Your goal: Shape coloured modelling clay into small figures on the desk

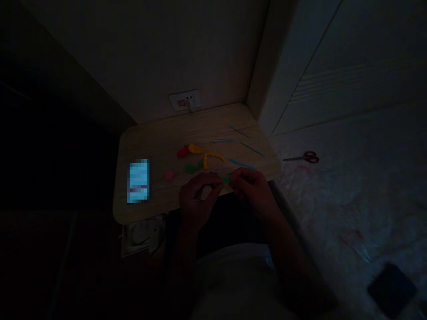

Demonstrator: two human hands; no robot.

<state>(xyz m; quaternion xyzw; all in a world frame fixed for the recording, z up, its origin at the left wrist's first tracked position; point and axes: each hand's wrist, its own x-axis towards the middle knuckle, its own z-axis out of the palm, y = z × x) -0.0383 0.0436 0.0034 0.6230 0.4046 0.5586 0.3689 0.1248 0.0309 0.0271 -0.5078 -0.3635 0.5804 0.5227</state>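
Observation:
The light is dim. My right hand (253,186) pinches a small piece of green modelling clay (226,179) over the front edge of the small wooden table (153,133). Beside it my left hand (198,195) is closed, thumb and forefinger pressed together close to the green piece; what lies between these fingertips is hidden. Just behind the hands a bit of purple clay (213,174) shows. Farther back lie a green lump (190,168), orange clay (196,149) with a twisted strand (215,156), a red lump (183,151) and a pink lump (170,175).
A lit phone (138,181), its screen blurred, lies at the table's left. Several thin blue sticks (251,148) lie at the right, with a wider blue strip (242,164). Red-handled scissors (310,157) rest on a pale surface to the right. A wall socket (184,100) sits behind the table.

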